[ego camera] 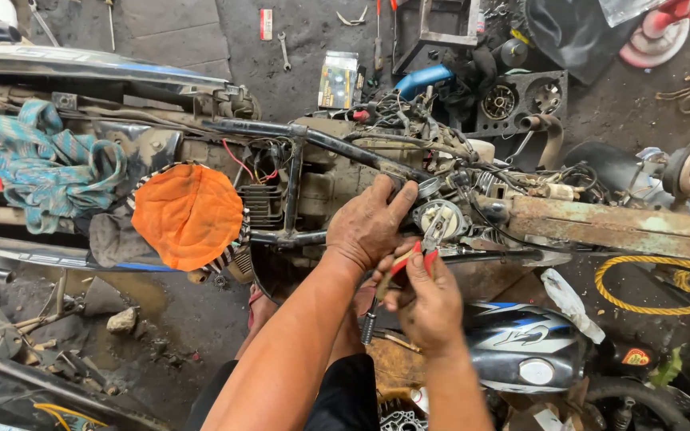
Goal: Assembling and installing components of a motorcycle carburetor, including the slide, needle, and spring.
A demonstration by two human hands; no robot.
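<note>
The left hand [369, 223] lies palm down on the stripped motorbike frame [297, 132], fingers curled over the black tube and thumb stretched toward a round grey part [439, 217] just to its right; whether it grips the tube or merely presses on it I cannot tell. The right hand [429, 307] sits just below and to the right of the left, touching it at the knuckles, and is closed around the red handles of pliers [417, 259], whose dark nose points up from the fingers to the round part and meets its lower edge. A tangle of wires [409, 120] lies above the left hand, beyond the tube. To the left of that hand, past the frame's upright bar, an orange cloth [189, 215] covers a striped rag on the bike, and farther left a blue-and-white rope [41, 164] is heaped. To the right of the right hand a rusty beam [624, 227] runs toward the edge of view, with a yellow rope [656, 283] looped under it. Just below and right of the right hand's wrist rests a black fuel tank [521, 343] with blue and white markings. On the floor [185, 32] well above both hands lie a spanner [283, 49] and a blue hose [425, 78].
</note>
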